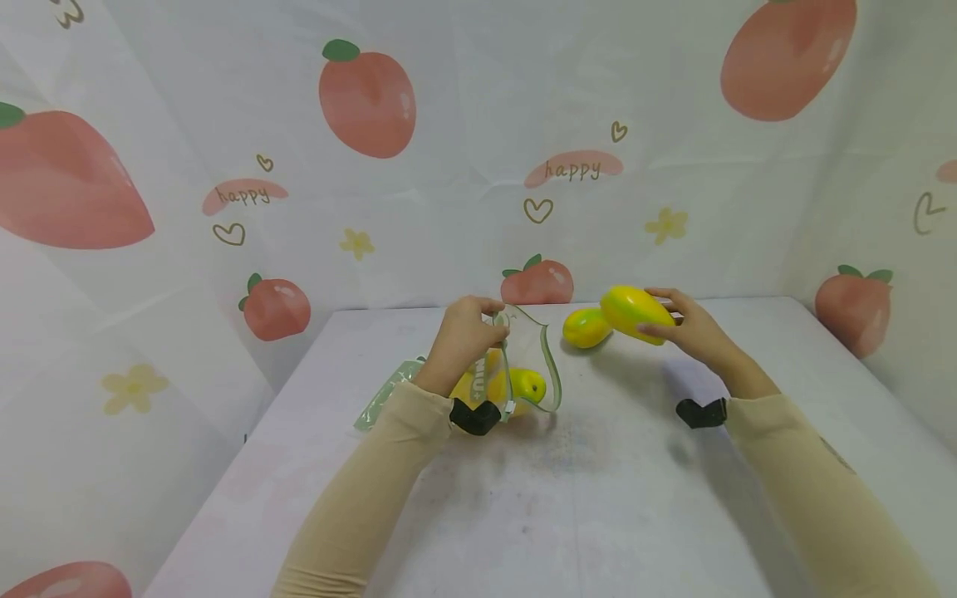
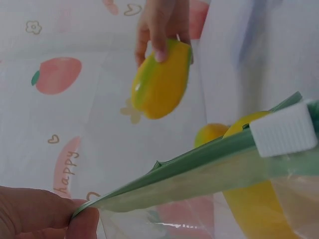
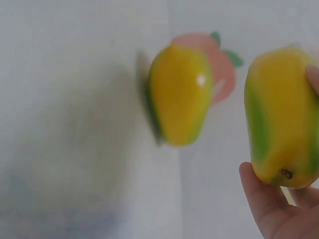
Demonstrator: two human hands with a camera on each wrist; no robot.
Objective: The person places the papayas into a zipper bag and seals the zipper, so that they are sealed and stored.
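Observation:
Held at its top edge by my left hand (image 1: 467,339), a clear slider zip bag (image 1: 552,365) with a green rim stands with its mouth apart. Its white slider (image 2: 283,130) shows in the left wrist view. Inside the bag is a yellow-green papaya (image 1: 529,385). My right hand (image 1: 695,332) grips another papaya (image 1: 635,314) above the table, to the right of the bag, fingers and thumb around one end. A further papaya (image 1: 586,328) lies on the table behind, between the bag and the right hand; the right wrist view shows this papaya (image 3: 180,94) whole.
Left of the bag, partly behind my left forearm, a flat green-and-clear packet (image 1: 389,392) lies on the white table (image 1: 568,507). A fruit-printed cloth (image 1: 463,108) hangs along the table's back and sides.

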